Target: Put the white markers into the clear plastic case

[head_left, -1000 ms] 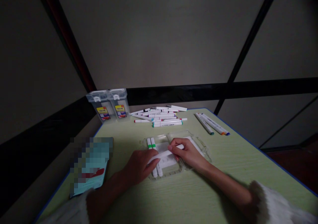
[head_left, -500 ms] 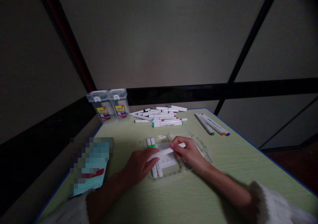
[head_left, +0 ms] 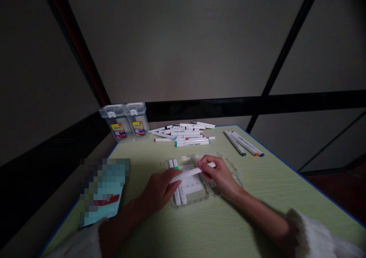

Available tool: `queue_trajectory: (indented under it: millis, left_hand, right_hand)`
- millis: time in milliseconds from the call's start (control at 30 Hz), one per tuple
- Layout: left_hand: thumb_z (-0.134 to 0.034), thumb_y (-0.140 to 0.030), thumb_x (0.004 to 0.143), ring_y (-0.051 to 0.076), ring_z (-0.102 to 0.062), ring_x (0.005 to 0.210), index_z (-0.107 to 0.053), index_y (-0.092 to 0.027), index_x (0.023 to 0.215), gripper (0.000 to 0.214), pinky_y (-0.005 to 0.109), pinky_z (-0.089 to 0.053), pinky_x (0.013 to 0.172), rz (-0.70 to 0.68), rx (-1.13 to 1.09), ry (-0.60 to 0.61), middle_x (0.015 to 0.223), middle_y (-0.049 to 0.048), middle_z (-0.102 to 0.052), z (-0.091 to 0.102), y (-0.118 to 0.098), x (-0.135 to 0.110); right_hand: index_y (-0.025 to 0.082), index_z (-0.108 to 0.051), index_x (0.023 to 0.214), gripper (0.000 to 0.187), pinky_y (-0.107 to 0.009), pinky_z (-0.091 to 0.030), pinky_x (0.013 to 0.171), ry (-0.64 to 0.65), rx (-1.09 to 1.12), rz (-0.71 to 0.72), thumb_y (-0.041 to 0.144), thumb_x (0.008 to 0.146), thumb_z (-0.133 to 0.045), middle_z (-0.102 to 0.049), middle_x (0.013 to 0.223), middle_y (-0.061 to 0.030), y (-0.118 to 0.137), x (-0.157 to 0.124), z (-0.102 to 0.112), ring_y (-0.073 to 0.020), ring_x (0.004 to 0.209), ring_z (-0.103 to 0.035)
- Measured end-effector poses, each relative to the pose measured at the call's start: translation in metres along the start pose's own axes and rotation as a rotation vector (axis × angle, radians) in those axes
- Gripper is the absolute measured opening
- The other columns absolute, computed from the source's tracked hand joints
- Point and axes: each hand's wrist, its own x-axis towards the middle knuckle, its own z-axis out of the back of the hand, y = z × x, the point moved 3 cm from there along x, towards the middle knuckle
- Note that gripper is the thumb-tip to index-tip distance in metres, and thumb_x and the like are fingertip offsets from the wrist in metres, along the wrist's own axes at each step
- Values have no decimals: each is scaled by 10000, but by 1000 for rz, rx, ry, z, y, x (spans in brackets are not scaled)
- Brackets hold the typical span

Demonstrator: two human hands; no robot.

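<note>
Both my hands hold one white marker (head_left: 188, 172) crosswise above a clear plastic tray (head_left: 228, 165) on the green table. My left hand (head_left: 160, 189) pinches the marker's left end. My right hand (head_left: 219, 174) grips its right end, fingers curled. Two white markers with green bands (head_left: 175, 181) lie side by side in the tray's left part, partly under my left fingers.
A loose pile of white markers (head_left: 185, 134) lies at the table's far side. Three more markers (head_left: 243, 143) lie at the far right. Two clear boxes with yellow labels (head_left: 126, 120) stand at the far left corner. A blue-green packet (head_left: 103, 191) lies at the left edge.
The held marker has risen slightly and tilted, its right end going up and farther away. My right hand moved with it. My left hand barely shifted.
</note>
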Motion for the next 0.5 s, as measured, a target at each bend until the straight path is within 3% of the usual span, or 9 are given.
queue_trajectory:
  millis: [500]
  left_hand:
    - [-425,-264,825,99,-566,497,-531,-156,910,174,195,-431,504,33,-2,96,689,26,-654,-2,1,1]
  right_hand:
    - [179,-454,511,300,-208,-237,384,35,-93,16,410,681,-538,-384,391,59,1,-1,-1,-70,368,-309]
